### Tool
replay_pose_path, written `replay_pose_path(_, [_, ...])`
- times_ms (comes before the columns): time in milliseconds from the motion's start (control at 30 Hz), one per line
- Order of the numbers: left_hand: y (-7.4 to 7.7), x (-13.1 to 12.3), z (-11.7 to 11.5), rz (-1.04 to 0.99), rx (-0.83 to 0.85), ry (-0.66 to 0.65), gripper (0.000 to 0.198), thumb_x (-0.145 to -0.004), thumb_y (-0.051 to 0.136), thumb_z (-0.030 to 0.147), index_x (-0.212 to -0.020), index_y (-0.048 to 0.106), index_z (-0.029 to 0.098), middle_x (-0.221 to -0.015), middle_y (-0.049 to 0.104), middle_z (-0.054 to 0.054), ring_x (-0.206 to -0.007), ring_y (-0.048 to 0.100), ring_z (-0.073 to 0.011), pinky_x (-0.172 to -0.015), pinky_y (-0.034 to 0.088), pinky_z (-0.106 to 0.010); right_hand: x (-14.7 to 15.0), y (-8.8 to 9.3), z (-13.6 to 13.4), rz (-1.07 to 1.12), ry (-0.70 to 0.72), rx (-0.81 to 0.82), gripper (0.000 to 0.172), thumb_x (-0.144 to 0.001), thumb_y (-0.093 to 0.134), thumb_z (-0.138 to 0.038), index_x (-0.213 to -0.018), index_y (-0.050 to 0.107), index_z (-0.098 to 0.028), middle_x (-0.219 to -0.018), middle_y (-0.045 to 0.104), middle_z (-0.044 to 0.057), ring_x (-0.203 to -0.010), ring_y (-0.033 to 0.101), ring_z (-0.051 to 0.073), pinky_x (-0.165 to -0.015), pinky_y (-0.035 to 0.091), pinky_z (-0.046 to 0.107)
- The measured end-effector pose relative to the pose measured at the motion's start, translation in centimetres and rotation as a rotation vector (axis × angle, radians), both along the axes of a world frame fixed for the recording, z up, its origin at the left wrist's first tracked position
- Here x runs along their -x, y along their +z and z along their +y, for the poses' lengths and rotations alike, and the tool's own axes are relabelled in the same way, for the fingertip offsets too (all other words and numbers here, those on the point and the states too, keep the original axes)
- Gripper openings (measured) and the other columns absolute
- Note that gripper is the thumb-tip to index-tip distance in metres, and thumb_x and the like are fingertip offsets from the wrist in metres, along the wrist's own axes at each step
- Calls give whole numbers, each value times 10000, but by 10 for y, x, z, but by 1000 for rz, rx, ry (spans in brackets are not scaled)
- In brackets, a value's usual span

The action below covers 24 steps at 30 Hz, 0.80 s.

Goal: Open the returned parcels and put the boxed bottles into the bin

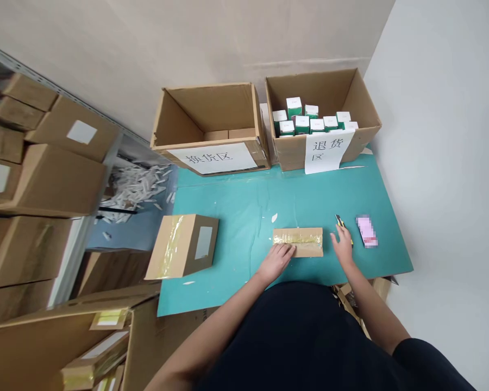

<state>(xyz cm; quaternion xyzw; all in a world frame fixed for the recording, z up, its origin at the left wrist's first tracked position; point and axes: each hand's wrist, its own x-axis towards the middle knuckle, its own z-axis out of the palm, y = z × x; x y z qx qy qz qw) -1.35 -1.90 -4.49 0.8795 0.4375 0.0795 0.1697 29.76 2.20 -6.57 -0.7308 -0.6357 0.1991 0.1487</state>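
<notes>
A small taped cardboard box (309,251) lies on the green-topped table in front of me. My left hand (276,263) rests on its left front part, fingers stretched out over the cardboard. To the right of the box, my right hand (343,247) is over a yellow and black utility knife (339,221), with its thumb apart from the fingers. The knife lies partly hidden under those fingers, its front end pointing away from me. Just right of it is a dark-edged item with a pink, blurred face (367,231), perhaps a phone.
A larger taped carton (173,247) stands at the table's left. Two open boxes with paper signs line the back: the left box (158,142) and the right box (289,157), which holds several green-and-white cartons (302,123). Stacked cartons (61,179) and an open bin (142,336) are leftward.
</notes>
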Motion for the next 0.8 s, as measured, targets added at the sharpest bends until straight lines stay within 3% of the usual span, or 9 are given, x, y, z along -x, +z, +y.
replay_pose_path(133, [4, -5, 3, 10, 15, -20, 417, -1021, 426, 230, -1433, 489, 236, -1296, 619, -116, -1232, 548, -260, -1083, 424, -453, 43, 43, 13, -21, 578, 1, 476, -982, 515, -322, -1449, 535, -231, -1457, 533, 133, -1392, 416, 284, -1151, 334, 465])
replay_pose_path(233, [3, -9, 5, 23, 31, -22, 425, -1008, 445, 208, -1430, 488, 229, -1312, 609, -128, -1258, 533, -269, -1090, 423, -465, 67, 60, 23, -129, 769, 29, 528, -935, 612, -271, -1455, 525, -234, -1485, 519, 136, -1396, 401, 308, -1156, 307, 504])
replay_pose_path(400, [-5, -14, 4, 48, 64, 0, 472, -968, 467, 138, -1430, 494, 230, -1335, 598, -136, -1279, 528, -277, -1091, 440, -483, 79, 62, 37, -269, 805, 102, 561, -916, 653, -256, -1460, 519, -234, -1484, 523, 162, -1325, 464, 316, -1094, 357, 489])
replay_pose_path(667, [-17, -25, 3, 91, 59, 48, 484, -926, 484, 89, -1394, 551, 190, -1348, 611, -179, -1292, 550, -307, -1088, 448, -521, 96, 63, 39, -489, 845, 168, 533, -985, 397, -120, -1514, 445, -165, -1482, 510, 232, -1322, 506, 340, -1119, 331, 547])
replay_pose_path(800, [-20, -28, 3, 94, 58, 63, 508, -911, 490, 72, -1408, 546, 160, -1425, 570, -213, -1325, 538, -323, -1108, 425, -528, 100, 69, 45, -489, 850, 209, 563, -964, 418, -105, -1524, 422, -159, -1428, 554, 247, -1278, 551, 335, -1079, 388, 521])
